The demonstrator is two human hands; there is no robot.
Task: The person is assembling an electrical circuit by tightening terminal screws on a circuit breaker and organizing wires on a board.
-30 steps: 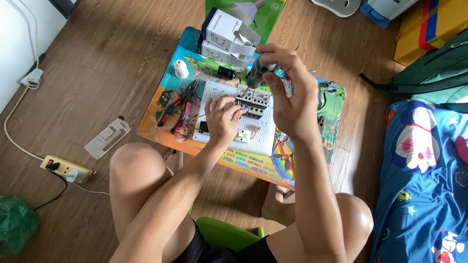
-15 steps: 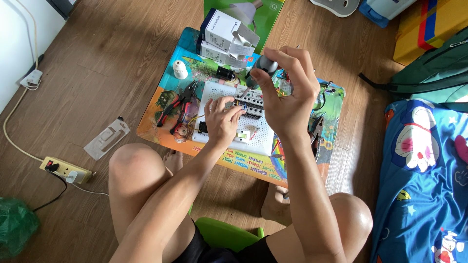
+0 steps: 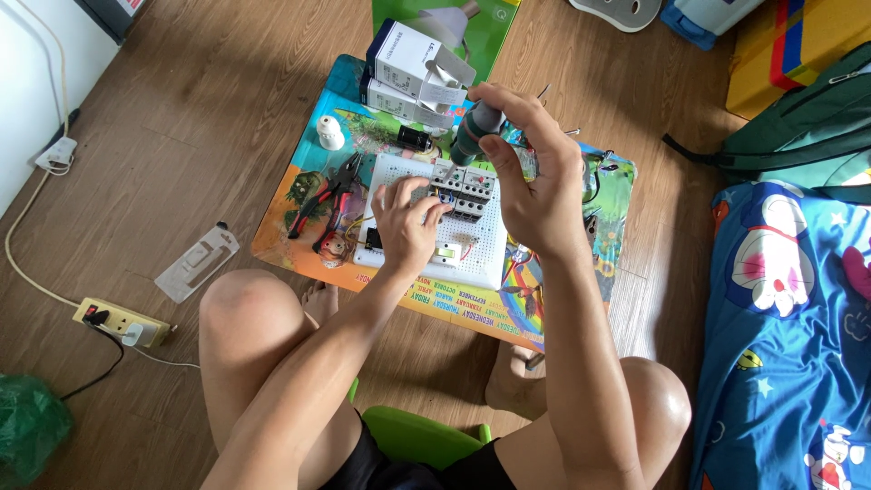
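Note:
My right hand [image 3: 535, 177] grips a dark green-handled screwdriver [image 3: 472, 134], its tip down on a row of black and white circuit breakers [image 3: 464, 191]. The breakers are mounted on a white perforated board [image 3: 490, 249] that lies on a small colourful table [image 3: 290, 213]. My left hand [image 3: 406, 225] rests on the board just left of the breakers, fingers touching them. Small wires and a white part sit on the board near my left hand.
Red-handled pliers [image 3: 328, 201], a white knob [image 3: 330, 134] and white boxes [image 3: 413, 68] lie on the table. A power strip [image 3: 122, 322], a clear plastic package [image 3: 195, 263] and a green bag [image 3: 32, 426] are on the wooden floor at left. Blue cartoon bedding [image 3: 789, 308] is at right.
My right hand has turned and shifted left, bringing the screwdriver upright with its tip onto the breakers. My left hand has stayed on the board.

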